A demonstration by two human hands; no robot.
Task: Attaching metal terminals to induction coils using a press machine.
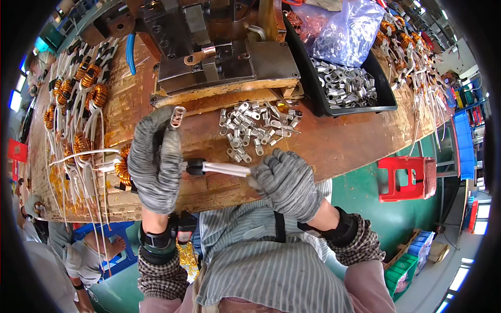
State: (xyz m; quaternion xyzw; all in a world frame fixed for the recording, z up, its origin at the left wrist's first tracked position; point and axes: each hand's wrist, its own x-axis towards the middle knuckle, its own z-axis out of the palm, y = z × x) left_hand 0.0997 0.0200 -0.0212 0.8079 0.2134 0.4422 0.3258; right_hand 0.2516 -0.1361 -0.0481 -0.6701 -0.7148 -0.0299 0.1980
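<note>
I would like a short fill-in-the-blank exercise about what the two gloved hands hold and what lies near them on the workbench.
1. The left hand holds up a small metal ____ between its fingertips.
2. The right hand grips a bundle of ____ wires.
3. Loose metal lugs lie in a pile on the ____.
4. The tray holding more lugs is ____ in colour.

Missing words: lug; white; workbench; black

I see a silver lug (177,117) upright near-left, and white sleeved wires (225,168) lying level beside it.

Red stool (406,178) (on green floor (365,198)).
</note>
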